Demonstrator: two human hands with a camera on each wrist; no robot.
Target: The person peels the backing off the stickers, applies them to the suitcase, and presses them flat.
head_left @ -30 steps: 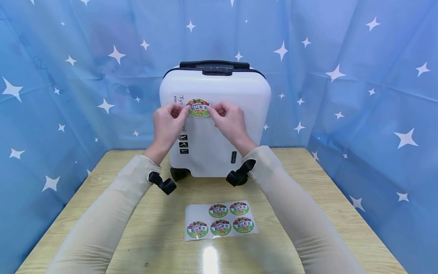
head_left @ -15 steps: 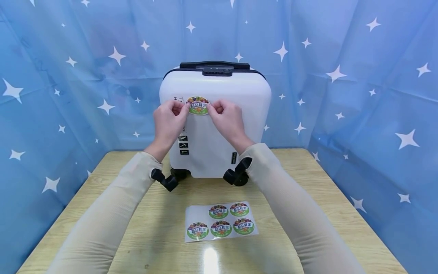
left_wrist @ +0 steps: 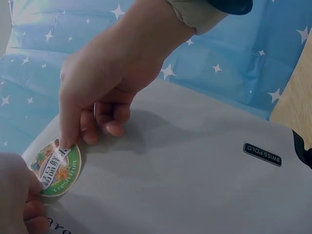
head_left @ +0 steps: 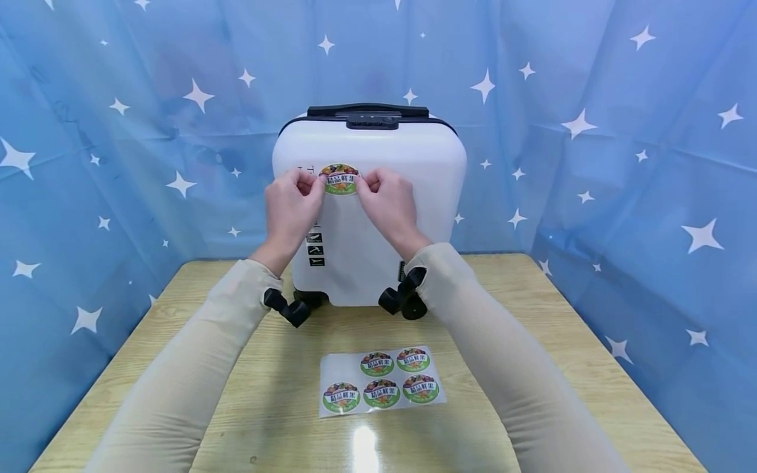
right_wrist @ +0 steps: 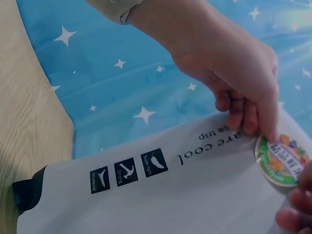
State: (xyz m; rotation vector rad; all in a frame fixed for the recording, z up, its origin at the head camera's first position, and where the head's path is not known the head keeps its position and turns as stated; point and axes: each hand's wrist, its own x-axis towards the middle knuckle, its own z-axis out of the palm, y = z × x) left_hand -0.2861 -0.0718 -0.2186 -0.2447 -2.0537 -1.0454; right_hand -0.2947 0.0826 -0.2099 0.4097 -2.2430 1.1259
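An oval fruit sticker point(head_left: 340, 179), green at the bottom with printed characters, lies flat along the upper left front of a white suitcase point(head_left: 367, 236). My left hand point(head_left: 292, 209) pinches its left edge between thumb and finger. At the opposite edge, my right hand point(head_left: 390, 205) holds it the same way. In the left wrist view the sticker point(left_wrist: 57, 168) sits very close to the shell; whether it sticks there I cannot tell. Part of the suitcase's dark lettering point(right_wrist: 209, 146) is hidden behind my left hand in the head view.
A backing sheet point(head_left: 343, 366) with several similar stickers lies on the wooden table point(head_left: 236, 407) in front of the suitcase. Black wheels point(head_left: 310, 299) support the suitcase, and a black handle point(head_left: 368, 110) tops it. Blue star-patterned curtains point(head_left: 148, 66) surround the table.
Both hands have moved slightly upward on the suitcase front, carrying the sticker with them. My right forearm has shifted a little to the left. The sheet stays in place.
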